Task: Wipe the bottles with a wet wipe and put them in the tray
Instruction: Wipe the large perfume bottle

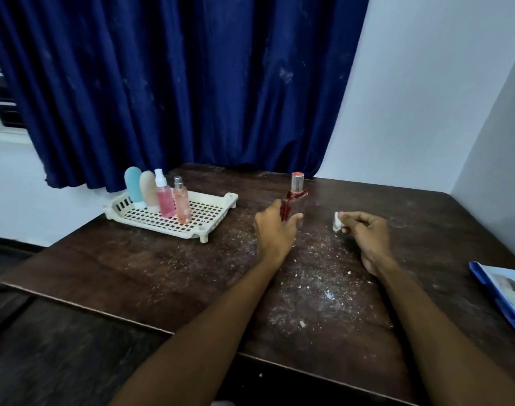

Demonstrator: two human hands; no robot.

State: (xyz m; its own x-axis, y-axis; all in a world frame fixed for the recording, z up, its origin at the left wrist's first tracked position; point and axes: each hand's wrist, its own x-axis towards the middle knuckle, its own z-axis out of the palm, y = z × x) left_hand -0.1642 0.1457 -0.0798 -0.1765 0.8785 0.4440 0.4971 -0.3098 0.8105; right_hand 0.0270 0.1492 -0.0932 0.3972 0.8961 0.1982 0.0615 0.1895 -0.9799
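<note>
Bottle with the red ribbon (296, 190) stands upright on the tabletop (133, 259), its lower half inside my left hand (275, 230), whose fingers and thumb curl round it. My right hand (366, 234), off to the right of that, pinches the balled wet wipe (336, 221) at its fingertips. Four bottles (165, 197) already stand in the tray (232, 197), beyond and left of my left hand. To wipe well, I'd hold low and steady, bring the wipe across, work round glass and cap, and mind the ribbon doesn't snag.
</note>
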